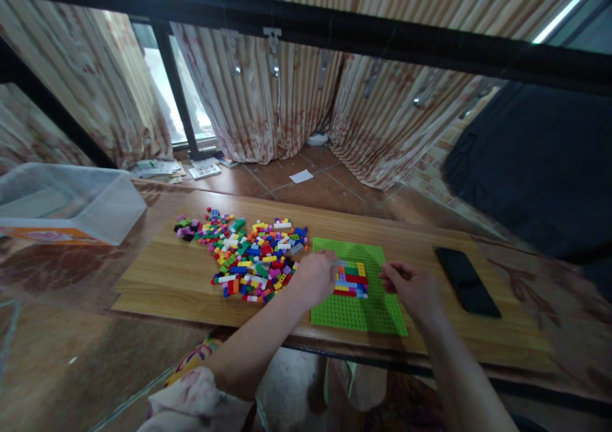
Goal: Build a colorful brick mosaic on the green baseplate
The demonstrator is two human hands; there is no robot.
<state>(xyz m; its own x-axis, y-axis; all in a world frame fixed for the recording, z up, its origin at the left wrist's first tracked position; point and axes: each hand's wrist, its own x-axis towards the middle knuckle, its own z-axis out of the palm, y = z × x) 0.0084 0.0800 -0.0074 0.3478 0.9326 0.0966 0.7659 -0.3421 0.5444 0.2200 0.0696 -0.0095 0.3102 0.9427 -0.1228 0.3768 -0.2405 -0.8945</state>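
In the head view, your left hand [315,279] rests on the left edge of the green baseplate [356,317]. Its fingers are curled, and their tips touch the patch of joined bricks [352,280] in the middle of the plate. I cannot tell if it holds a brick.

Your right hand [414,288] is at 3 o'clock of that patch, just beside it, with thumb and fingers pinched together. Whether something is between them is too small to see.

The baseplate lies flat on the wooden desk [162,279], near its front edge. The pile of loose bricks [248,257] is at 9 o'clock of the plate, near your left hand. A black phone [466,281] lies at 3 o'clock, apart from the plate. A clear plastic box [67,202] stands far away at 10 o'clock.
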